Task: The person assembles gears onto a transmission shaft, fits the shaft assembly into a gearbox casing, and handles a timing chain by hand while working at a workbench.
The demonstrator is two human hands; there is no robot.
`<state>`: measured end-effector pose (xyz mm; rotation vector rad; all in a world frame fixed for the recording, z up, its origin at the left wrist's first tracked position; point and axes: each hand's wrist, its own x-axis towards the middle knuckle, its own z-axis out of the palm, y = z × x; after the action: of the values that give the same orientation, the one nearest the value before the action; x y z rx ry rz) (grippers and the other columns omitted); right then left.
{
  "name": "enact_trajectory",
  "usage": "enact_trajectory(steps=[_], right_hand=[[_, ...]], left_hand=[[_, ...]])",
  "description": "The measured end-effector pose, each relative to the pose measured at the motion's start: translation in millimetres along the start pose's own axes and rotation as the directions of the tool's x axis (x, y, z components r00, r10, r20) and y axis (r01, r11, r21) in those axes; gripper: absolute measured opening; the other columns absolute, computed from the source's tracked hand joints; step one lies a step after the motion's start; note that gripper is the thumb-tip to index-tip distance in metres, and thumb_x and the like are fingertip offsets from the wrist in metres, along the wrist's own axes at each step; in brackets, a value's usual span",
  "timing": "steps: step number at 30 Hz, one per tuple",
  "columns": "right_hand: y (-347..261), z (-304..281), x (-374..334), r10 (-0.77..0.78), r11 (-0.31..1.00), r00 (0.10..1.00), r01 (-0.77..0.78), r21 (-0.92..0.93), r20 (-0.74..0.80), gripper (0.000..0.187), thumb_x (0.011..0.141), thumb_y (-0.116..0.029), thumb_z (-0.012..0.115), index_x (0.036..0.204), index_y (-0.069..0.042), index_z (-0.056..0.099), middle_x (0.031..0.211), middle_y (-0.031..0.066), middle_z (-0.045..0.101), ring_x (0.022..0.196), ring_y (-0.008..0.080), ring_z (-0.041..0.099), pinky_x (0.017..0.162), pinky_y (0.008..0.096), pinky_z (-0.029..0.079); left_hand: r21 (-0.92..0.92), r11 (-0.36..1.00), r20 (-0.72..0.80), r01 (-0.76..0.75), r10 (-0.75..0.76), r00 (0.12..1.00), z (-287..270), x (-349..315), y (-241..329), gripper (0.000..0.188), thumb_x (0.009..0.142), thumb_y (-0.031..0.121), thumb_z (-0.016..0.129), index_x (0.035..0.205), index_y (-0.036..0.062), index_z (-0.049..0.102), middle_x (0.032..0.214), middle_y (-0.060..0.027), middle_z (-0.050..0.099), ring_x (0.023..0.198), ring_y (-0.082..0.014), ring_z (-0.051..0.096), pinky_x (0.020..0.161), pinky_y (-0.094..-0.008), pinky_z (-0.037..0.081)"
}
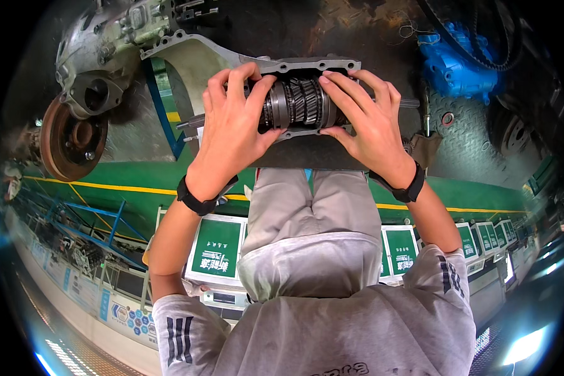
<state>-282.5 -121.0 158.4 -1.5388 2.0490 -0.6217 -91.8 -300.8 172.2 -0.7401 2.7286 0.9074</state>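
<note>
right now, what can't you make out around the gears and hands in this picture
Dark grey steel gear stack, left end: head view, covered by the left hand.
Its right end: head view, covered by the right hand.
Inside bottom of the light-grey metal housing: head view, hidden beneath the gears and hands.
Black looped belt, upper part: head view, cut off by the top edge.

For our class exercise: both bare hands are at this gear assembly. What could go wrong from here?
Pinching: the left hand and right hand are right against the gears and grey housing, so any shift might trap a finger. Scrapes: no gloves protect the skin near that metal. Snagging: the black wristband on the right wrist might catch if it nears the protruding shaft end.
</note>
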Motion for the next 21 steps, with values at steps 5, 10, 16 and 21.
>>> enact_trajectory(steps=[5, 10, 16, 21], right_hand=[[5.4, -2.1, 3.8, -0.073, 0.997, 0.997, 0.074, -0.026, 0.027, 0.084, 0.063, -0.022, 0.094, 0.142, -0.014, 0.067, 0.145, -0.0004, 0.066, 0.133, 0.0275, 0.056, 0.111, 0.0496, 0.037], [11.5, 0.9, 5.3, -0.091, 0.996, 0.996, 0.090, 0.005, 0.010, 0.083, 0.062, -0.024, 0.093, 0.141, -0.012, 0.068, 0.144, 0.0005, 0.067, 0.133, 0.0276, 0.057, 0.112, 0.0512, 0.037], [4.7, -3.6, 11.7, -0.135, 0.991, 0.990, 0.136, -0.011, 0.044, 0.085, 0.062, -0.024, 0.093, 0.141, -0.010, 0.068, 0.144, 0.0021, 0.067, 0.133, 0.0280, 0.057, 0.114, 0.0525, 0.037], [1.9, 0.1, 9.5, -0.082, 0.997, 0.996, 0.082, 0.011, 0.017, 0.083, 0.064, -0.022, 0.092, 0.141, -0.009, 0.067, 0.147, 0.0020, 0.065, 0.134, 0.0289, 0.056, 0.114, 0.0529, 0.037]], left_hand=[[-0.029, 1.000, -0.030, -0.008, 0.007, 1.000, 1.4, 1.0, -2.5, 0.086, 0.056, 0.011, 0.097, 0.137, 0.0083, 0.065, 0.141, -0.0123, 0.051, 0.129, -0.0421, 0.044, 0.108, -0.0543, 0.042], [-0.137, 0.990, -0.008, -0.024, 0.023, 1.000, 1.0, 5.8, -7.1, 0.081, 0.053, 0.005, 0.095, 0.129, 0.0020, 0.068, 0.139, -0.0142, 0.052, 0.127, -0.0435, 0.046, 0.106, -0.0519, 0.048], [-0.161, 0.986, -0.031, -0.031, 0.026, 0.999, -4.5, 3.5, -8.3, 0.081, 0.052, 0.005, 0.095, 0.128, 0.0008, 0.068, 0.139, -0.0137, 0.053, 0.129, -0.0439, 0.045, 0.107, -0.0525, 0.048], [-0.162, 0.986, -0.031, -0.040, 0.035, 0.999, -3.3, 6.7, -6.1, 0.083, 0.054, 0.007, 0.096, 0.132, 0.0046, 0.068, 0.140, -0.0127, 0.054, 0.130, -0.0430, 0.046, 0.107, -0.0518, 0.048]])
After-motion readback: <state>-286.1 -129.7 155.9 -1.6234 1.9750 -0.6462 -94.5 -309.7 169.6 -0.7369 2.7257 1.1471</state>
